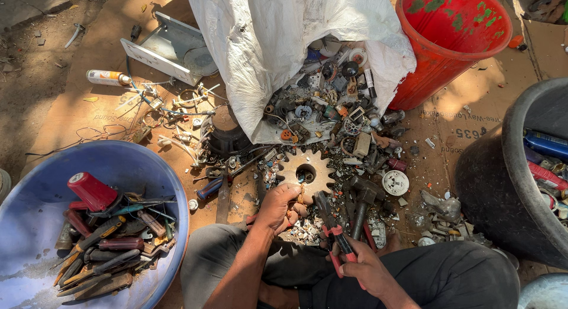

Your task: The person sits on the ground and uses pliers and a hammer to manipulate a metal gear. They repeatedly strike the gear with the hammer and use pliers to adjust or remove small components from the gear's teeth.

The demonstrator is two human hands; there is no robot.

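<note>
Our left hand (277, 205) pinches a small part just below the gear (306, 173); our right hand (362, 267) grips red-handled pliers (331, 223) (long axis pointing up toward the gear), beside it.

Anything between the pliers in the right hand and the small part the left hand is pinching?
Nothing visible. The right hand holds the red-handled pliers, tips pointing toward the small part pinched in the left hand by the big gear. Only loose scrap lies on the ground beneath the gap.
</note>
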